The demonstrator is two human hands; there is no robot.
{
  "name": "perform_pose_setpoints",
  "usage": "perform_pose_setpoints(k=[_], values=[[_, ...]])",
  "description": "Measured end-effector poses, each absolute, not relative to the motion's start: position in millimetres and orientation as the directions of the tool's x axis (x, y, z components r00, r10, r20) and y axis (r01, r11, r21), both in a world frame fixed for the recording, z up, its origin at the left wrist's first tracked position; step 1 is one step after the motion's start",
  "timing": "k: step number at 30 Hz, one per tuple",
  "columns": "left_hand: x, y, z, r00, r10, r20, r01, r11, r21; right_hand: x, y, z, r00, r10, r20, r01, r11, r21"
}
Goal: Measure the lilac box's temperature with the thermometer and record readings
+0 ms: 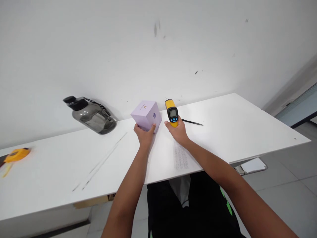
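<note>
Near the wall, my left hand (145,134) grips the near lower part of a lavender box (146,114), thumb on its right face and fingers at its left. The box carries a small gold mark on top and a purple mark on one side. To its right, my right hand (178,131) is wrapped round the handle of a yellow and black infrared thermometer (172,112). Its small screen and blue buttons face me, while most of the handle is hidden by my fingers. A thin black pen-like stick (192,122) lies on the white table just right of that hand.
A grey see-through water bottle (95,115) with a black lid stands left of the box. At the far left lies a yellow tape measure (17,154). The white table (223,132) runs along a marked wall (119,59); its front edge is close to my lap.
</note>
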State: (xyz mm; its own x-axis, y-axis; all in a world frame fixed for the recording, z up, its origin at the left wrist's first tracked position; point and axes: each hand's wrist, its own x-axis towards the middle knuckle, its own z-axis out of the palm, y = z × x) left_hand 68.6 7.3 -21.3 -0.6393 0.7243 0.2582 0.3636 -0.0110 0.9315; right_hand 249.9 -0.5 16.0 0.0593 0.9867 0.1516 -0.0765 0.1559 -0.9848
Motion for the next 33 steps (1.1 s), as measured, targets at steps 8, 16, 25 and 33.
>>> perform_pose_setpoints(k=[8, 16, 25, 33], values=[[68.8, 7.1, -20.9, -0.638, 0.729, 0.249, 0.363, -0.001, 0.932, 250.1, -0.6, 16.0, 0.051, 0.988, 0.145, -0.06, 0.148, -0.987], [68.0, 8.1, -24.0, -0.635, 0.726, 0.263, 0.373, -0.01, 0.928, 250.5, -0.5, 14.4, 0.051, 0.988, 0.149, -0.049, 0.152, -0.987], [66.7, 9.5, -25.6, -0.627, 0.73, 0.272, 0.382, -0.016, 0.924, 250.5, -0.1, 13.0, 0.043, 0.987, 0.158, -0.059, 0.16, -0.985], [68.0, 9.0, -25.0, -0.628, 0.73, 0.269, 0.381, -0.013, 0.924, 251.2, 1.3, 9.7, 0.036, 0.985, 0.171, -0.041, 0.172, -0.984]])
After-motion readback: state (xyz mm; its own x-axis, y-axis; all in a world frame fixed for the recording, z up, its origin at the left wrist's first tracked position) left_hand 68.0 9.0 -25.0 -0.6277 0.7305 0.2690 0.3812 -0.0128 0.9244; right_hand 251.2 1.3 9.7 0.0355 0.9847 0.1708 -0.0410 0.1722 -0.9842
